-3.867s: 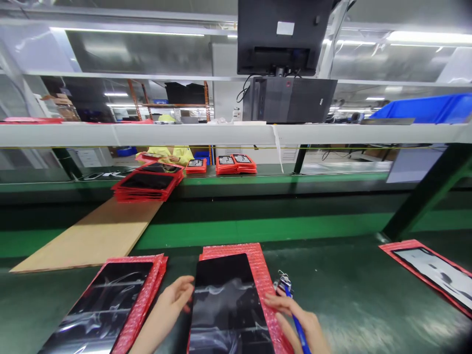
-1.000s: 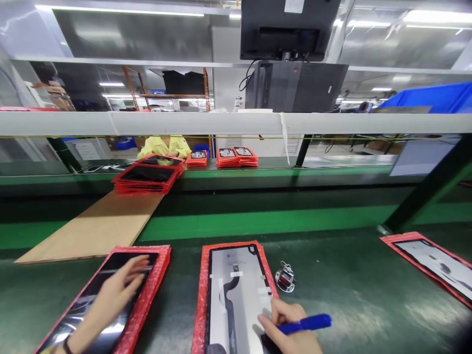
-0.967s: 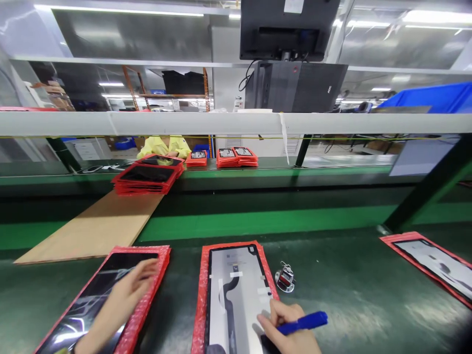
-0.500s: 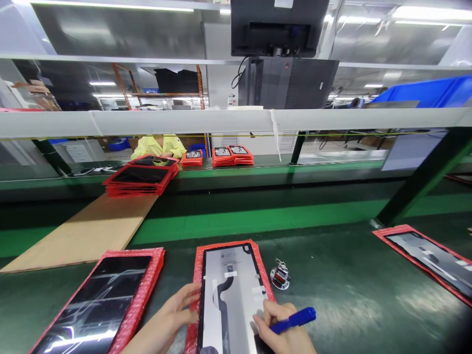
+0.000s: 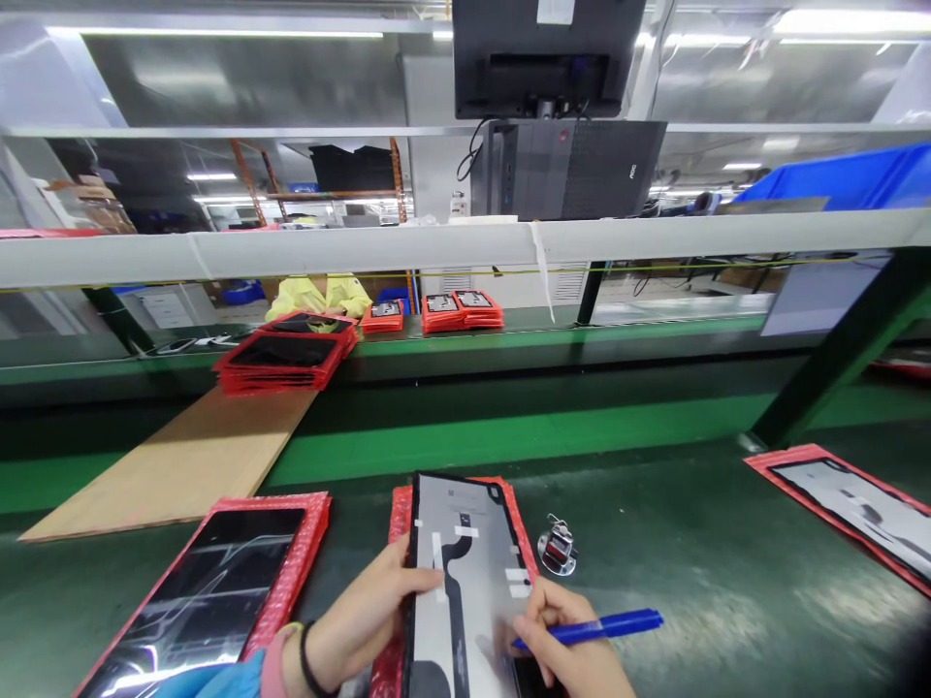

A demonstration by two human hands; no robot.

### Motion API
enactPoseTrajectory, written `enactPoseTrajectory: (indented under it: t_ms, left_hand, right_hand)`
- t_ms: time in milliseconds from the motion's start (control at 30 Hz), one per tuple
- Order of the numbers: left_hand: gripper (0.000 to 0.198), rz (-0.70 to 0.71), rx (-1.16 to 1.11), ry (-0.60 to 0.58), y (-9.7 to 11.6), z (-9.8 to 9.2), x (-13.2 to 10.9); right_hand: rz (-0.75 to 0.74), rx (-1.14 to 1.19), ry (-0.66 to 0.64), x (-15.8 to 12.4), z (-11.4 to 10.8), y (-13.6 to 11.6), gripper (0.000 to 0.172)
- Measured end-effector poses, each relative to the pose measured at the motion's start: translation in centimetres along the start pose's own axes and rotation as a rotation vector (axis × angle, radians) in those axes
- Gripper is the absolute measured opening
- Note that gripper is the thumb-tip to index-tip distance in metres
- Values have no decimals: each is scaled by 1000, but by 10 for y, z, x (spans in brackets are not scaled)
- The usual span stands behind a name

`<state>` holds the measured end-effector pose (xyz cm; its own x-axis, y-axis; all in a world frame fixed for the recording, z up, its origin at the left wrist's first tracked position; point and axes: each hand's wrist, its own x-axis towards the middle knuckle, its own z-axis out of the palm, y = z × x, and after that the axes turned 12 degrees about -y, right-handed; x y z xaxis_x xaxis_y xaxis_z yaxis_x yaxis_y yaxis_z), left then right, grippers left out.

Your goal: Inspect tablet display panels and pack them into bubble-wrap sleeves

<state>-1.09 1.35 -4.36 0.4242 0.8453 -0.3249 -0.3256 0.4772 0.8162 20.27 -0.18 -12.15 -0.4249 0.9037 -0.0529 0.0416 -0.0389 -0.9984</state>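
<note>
green bench [image 5: 676,553], panel [image 5: 480,572] lengthwise forward

Three near panels [image 5: 489,548], one pen [image 5: 615,625], one board [image 5: 178,460].

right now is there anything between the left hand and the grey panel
Nothing visible: the left hand holds the panel at its left edge, thumb on the grey face. The right hand, with the blue pen, is at the opposite side.

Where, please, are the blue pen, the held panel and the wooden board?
Blue pen [image 5: 615,624]: head view, on its shaft.
Held panel [image 5: 481,582]: head view, silver face.
Wooden board [image 5: 181,463]: head view, top surface.
</note>
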Motion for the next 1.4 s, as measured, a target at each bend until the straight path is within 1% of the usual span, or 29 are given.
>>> enactPoseTrajectory:
  t_ms: [100,167,233,300,367,433,500,567,600,700,767,800,900,967,1033,1133,1200,1267,1333,1400]
  left_hand:
    - [39,45,22,29,-9,10,8]
    - [50,84,35,46,-8,12,9]
    - [60,147,71,72,-2,14,8]
    - [62,230,131,120,8,15,4]
    - [58,310,189,164,20,18,2]
    - [55,357,204,181,30,22,0]
    - [57,402,202,181,38,25,0]
    - [61,442,193,184,45,28,0]
    - [63,455,185,186,47,28,0]
    - [67,476,122,200,53,29,-2]
    - [69,481,71,218,55,29,-3]
    - [70,477,52,231,56,28,-4]
    - [71,454,29,277,58,25,-7]
    - [75,452,30,300,58,22,-8]
    - [83,466,36,310,57,19,-10]
    - [92,469,46,328,54,17,-13]
    - [91,474,51,353,51,19,-15]
    - [86,499,60,391,50,21,-16]
    - [80,518,56,441,50,24,-17]
    - [77,526,33,464,53,25,-17]
  right_hand:
    - [-11,45,-31,-3,-6,-12,34]
    - [-63,26,0,-8,-15,-22,27]
    - [-146,-5,63,-14,-27,-33,21]
    - [-218,-4,135,-18,-39,-44,23]
    - [-307,32,201,-19,-49,-54,26]
    - [-397,56,267,-15,-55,-63,30]
    - [-434,44,331,-10,-58,-73,32]
    - [-409,6,347,-5,-57,-83,31]
    - [-382,-5,325,-3,-55,-88,30]
    - [-291,22,157,0,-48,-100,29]
    - [-261,18,104,0,-43,-103,31]
    - [-263,-15,111,0,-40,-104,33]
    - [-302,-126,183,0,-33,-105,36]
    - [-293,-147,206,1,-27,-108,35]
    - [-277,-146,204,4,-21,-116,30]
    - [-283,-181,126,15,-12,-127,15]
    - [-275,-227,115,24,-8,-131,15]
    - [-256,-260,166,33,-5,-132,20]
    - [-237,-264,192,37,-3,-131,23]
    - [-237,-238,216,36,-2,-129,22]
